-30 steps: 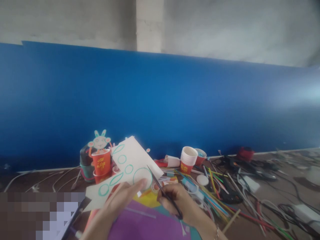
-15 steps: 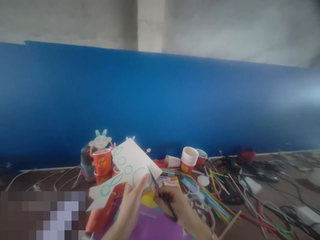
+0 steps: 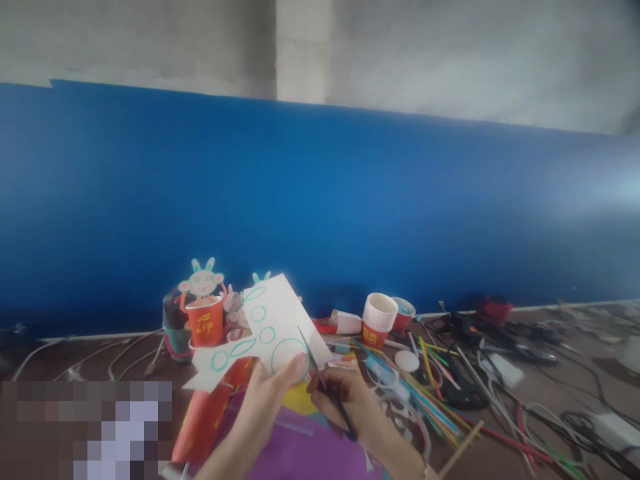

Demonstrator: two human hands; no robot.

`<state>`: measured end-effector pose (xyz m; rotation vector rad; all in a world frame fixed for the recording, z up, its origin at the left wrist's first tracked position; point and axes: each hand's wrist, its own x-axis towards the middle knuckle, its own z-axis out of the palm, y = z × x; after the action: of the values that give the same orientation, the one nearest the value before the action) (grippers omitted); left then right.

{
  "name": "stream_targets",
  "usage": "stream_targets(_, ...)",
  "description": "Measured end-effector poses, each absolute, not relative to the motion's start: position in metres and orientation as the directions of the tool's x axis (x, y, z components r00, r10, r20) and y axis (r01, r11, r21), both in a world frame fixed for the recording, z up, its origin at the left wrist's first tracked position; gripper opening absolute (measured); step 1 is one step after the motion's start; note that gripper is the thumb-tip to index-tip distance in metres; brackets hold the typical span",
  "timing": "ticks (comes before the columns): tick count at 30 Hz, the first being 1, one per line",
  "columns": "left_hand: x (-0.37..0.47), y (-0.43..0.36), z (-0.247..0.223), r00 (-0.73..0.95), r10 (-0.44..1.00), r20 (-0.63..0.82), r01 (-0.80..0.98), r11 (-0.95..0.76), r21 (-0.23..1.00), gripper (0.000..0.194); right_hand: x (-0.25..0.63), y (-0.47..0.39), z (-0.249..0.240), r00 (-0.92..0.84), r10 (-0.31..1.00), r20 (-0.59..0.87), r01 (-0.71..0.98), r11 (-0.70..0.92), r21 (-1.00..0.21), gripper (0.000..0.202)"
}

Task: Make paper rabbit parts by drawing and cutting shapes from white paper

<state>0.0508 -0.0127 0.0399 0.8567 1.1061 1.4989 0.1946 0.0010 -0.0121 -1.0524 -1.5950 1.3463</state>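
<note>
My left hand [image 3: 267,400] holds up a white sheet of paper [image 3: 273,313] drawn with teal circles and leaf shapes, my thumb lying on the largest circle. My right hand [image 3: 345,400] grips dark scissors [image 3: 323,383], whose blades touch the sheet's right edge beside that circle. A red paper piece [image 3: 210,410] hangs below the sheet, and purple paper [image 3: 305,453] lies under both hands.
A red cup topped with a paper rabbit [image 3: 204,310] stands behind the sheet. A stack of red-and-white cups [image 3: 377,319] sits right of it. Coloured straws [image 3: 430,390] and dark cables [image 3: 505,347] litter the right side. A blue board [image 3: 350,200] backs the table.
My left hand has lifted and turned the sheet more upright and a little to the right. The right hand has brought the scissors in to the sheet's edge.
</note>
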Motion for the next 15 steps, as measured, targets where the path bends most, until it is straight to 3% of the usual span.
stream_targets(6,0.047,-0.008,0.032,-0.163,0.986,-0.036,-0.307,-0.016,0.952,0.056,0.192,0.001,-0.006,-0.318,0.932,0.174,0.068,0.205,-0.976,0.007)
stream_targets(15,0.045,-0.017,0.051,-0.13,0.988,-0.086,-0.276,0.048,0.96,0.044,0.194,-0.001,0.001,-0.338,0.929,0.148,0.086,0.187,-0.978,0.007)
